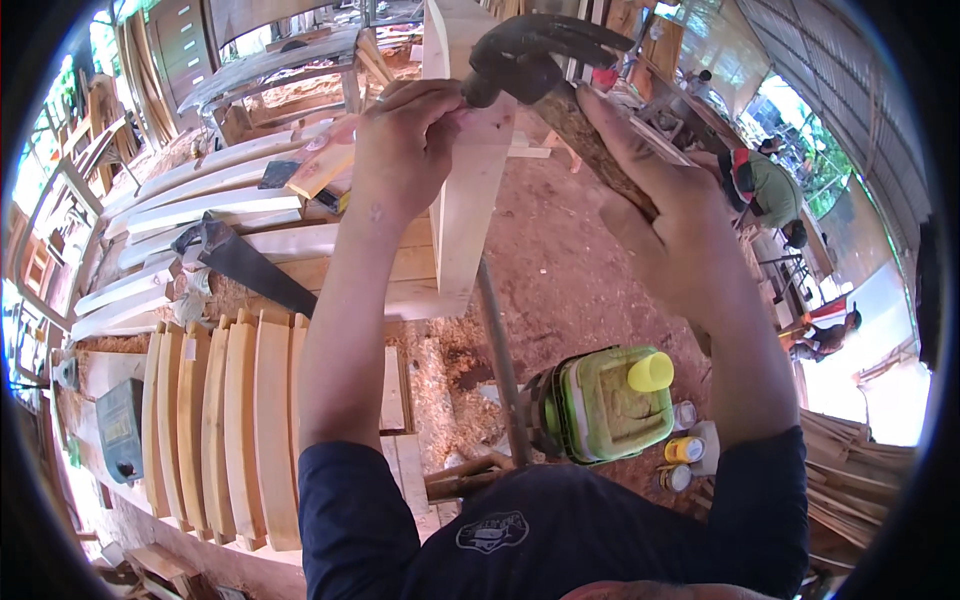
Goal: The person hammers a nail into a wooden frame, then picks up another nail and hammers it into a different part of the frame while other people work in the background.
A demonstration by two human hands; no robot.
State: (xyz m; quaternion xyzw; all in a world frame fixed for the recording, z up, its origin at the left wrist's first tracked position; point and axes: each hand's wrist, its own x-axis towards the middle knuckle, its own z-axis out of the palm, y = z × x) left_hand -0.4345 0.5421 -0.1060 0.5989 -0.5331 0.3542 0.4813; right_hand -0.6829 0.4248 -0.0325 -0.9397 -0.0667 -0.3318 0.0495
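Note:
My right hand [670,225] is wrapped round the wooden handle of a claw hammer [525,62] with a dark metal head. The hammer's striking face is right at the fingertips of my left hand [405,145]. Those fingers are pinched together against a pale wooden board [470,210] that stands on edge; whatever they hold is hidden. Left of my left forearm, a handsaw [250,270] with a dark blade lies across several planks [215,215].
Curved wooden slats [240,430] stand in a row at the lower left, beside a dark green box [122,430]. A green plastic jug [612,405] with a yellow cap and small cans [684,450] are on the right. Another person [770,190] bends over farther off.

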